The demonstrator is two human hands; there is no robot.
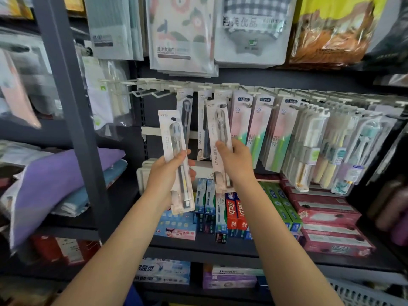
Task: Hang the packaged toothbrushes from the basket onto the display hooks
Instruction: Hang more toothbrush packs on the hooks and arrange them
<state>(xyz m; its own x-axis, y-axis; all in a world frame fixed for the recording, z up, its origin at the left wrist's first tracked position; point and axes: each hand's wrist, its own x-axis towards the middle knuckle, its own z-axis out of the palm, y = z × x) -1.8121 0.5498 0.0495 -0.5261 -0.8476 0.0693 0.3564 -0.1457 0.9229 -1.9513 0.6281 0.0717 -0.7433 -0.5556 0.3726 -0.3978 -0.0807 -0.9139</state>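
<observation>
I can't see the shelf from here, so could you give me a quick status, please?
Left hand grips one toothbrush pack, held clear. Right hand holds another pack up at the display hooks. Hung packs crowd alongside.

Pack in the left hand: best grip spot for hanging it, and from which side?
Grip the lower half of the pack, coming from below, as the left hand does. It is long, flat and upright, so this leaves the top end clear for a hook.

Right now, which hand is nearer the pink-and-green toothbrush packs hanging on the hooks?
Right. The right hand holds its pack just left of the pink-and-green packs; the left hand holds another pack farther left.
</observation>
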